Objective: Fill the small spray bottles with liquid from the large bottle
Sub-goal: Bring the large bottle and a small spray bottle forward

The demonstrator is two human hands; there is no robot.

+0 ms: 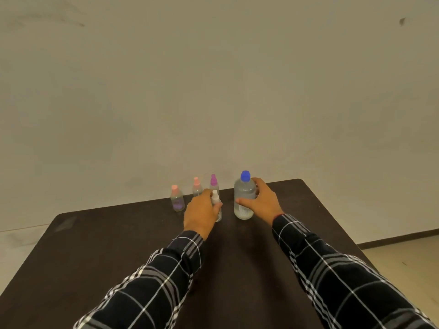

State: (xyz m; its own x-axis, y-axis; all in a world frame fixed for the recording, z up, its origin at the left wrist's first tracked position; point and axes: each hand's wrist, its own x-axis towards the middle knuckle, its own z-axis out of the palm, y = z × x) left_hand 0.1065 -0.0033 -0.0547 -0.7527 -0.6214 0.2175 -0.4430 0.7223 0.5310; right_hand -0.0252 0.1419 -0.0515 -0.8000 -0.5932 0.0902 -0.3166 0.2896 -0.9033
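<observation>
A large clear bottle (244,195) with a blue cap stands upright near the far edge of the dark table (118,245). My right hand (263,200) is wrapped around its right side. Just left of it stands a small spray bottle with a white cap (216,198), held by my left hand (202,212). Behind my left hand, along the far edge, stand three more small spray bottles: one with a purple cap (213,181), one with a pink cap (196,185) and another pink-capped one (177,198) furthest left. All caps are on.
The table's far edge lies just behind the bottles, with a plain beige wall (213,91) beyond. A light floor (403,257) and a dark skirting strip show past the table's right side.
</observation>
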